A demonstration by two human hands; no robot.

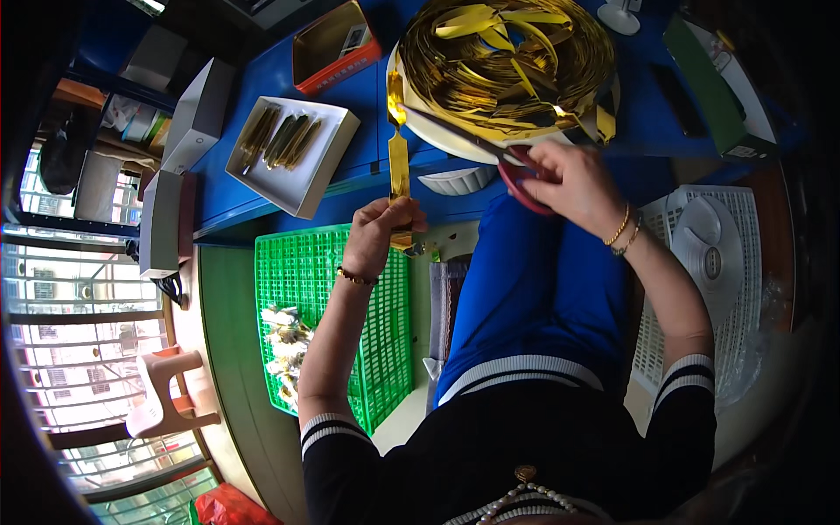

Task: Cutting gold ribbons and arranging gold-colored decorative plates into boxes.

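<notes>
My left hand (382, 229) is closed around a shiny gold strip (399, 166), pinched near its lower end. The strip rises from my fingers toward the table and narrows at a notch partway up. In my right hand (573, 179) are red-handled scissors (528, 185), their dark blades reaching left toward the strip's upper part. Whether the blades touch the strip I cannot tell. Behind the scissors, a large coil of gold strip (437, 96) lies on a round white base (429, 136), with loose folded pieces on top.
A white box (325, 166) holding bundled gold pieces stands left on the blue table (254, 92), near an orange-red box (337, 70). A green box (722, 87) is at the right. Below are a green basket (385, 324) with wrapped pieces and a white crate (656, 297).
</notes>
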